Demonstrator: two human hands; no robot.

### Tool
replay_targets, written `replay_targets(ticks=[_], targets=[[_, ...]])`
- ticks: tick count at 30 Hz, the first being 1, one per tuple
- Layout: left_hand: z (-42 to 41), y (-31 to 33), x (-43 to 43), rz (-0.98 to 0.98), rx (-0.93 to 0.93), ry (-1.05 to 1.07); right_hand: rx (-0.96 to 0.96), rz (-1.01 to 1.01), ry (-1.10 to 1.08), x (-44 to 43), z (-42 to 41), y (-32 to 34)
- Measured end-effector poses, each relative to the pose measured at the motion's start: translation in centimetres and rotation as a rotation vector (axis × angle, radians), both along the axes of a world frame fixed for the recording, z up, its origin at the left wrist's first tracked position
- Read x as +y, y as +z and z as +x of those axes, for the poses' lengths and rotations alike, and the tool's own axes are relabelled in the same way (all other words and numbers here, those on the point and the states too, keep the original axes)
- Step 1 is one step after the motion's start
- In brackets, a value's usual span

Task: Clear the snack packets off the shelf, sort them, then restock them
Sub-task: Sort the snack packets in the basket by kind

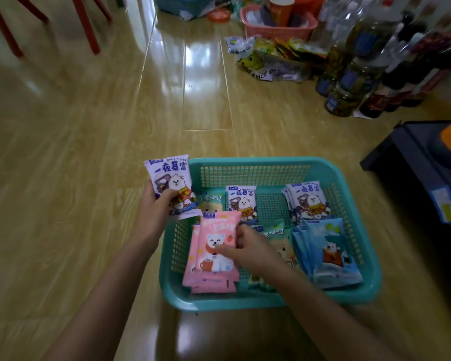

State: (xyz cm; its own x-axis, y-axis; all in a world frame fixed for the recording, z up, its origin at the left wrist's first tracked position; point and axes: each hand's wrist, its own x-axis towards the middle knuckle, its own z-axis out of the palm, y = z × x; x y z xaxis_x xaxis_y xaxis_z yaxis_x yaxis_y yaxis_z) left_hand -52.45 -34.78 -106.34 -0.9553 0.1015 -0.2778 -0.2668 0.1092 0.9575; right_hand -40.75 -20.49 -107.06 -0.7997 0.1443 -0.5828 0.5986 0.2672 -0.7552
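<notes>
A teal plastic basket [359, 287] sits on the wooden floor and holds several small packets. My left hand [154, 207] grips a purple packet [170, 178] upright over the basket's left rim. My right hand [248, 247] pinches the top pink packet [214, 246] of a pink stack at the basket's front left. More purple packets lie at the back middle [241, 201] and back right [307, 201]. A blue stack [328, 254] fills the front right. Green packets [279, 238] lie partly under my right hand.
At the back right stand many bottles and jars [354, 82], a heap of yellow snack bags [271, 58] and a pink basket [276, 24]. A dark low unit [417, 162] is at the right edge. Red chair legs [86, 24] stand at the back left.
</notes>
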Motion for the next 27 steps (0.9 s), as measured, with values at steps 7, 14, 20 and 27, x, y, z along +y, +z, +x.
replay_targets(ticks=[7,14,20,27], targets=[[1.1,1.3,-1.0,0.026,-0.032,-0.053,-0.017,0.563,0.347,-3.1,-0.2,-1.1],[2.0,1.4,0.0,0.023,-0.06,-0.317,0.015,0.766,0.458,-1.3,0.3,0.8],[2.3,0.2,6.5,0.036,-0.105,-0.332,0.045,0.676,0.194,7.6,2.1,3.5],[4.3,-2.4,17.0,0.046,-0.246,-0.43,-0.041,0.853,-0.023,17.2,4.8,4.3]])
